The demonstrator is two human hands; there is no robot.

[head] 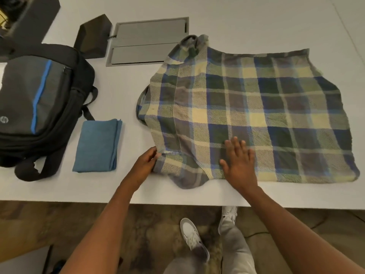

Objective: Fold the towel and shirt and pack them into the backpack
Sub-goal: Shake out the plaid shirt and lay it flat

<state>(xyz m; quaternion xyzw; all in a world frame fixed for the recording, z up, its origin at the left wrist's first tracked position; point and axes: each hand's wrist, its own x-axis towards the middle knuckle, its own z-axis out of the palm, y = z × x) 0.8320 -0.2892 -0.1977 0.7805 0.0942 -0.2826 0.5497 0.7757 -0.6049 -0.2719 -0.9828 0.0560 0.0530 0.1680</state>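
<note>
Under the right hand [240,165] lies the plaid shirt [246,115], spread out on the white bench [237,20]. That hand is flat, with its fingers [236,144] straight and a little apart, and it presses down on the near part of the cloth. I think it does this so the shirt stays put and stays smooth.

Just left of those fingers, the left hand [145,165] is at the shirt's near corner. Its fingers look curled and seem to pinch the edge there, by the tucked sleeve. One hand holds the cloth still so the other can likely pull a fold over.

Farther left of the left hand lies the blue towel [97,147]. It is already folded into a neat stack and waits just beside the backpack [37,107], close by for packing. The backpack lies flat on the bench, and I cannot tell if it is unzipped.

Beyond the fingers, at the far side, a dark box [92,36] and a grey lid [148,40] sit in the bench.

So the towel looks done, the shirt is still being folded, and nothing is packed yet.
</note>
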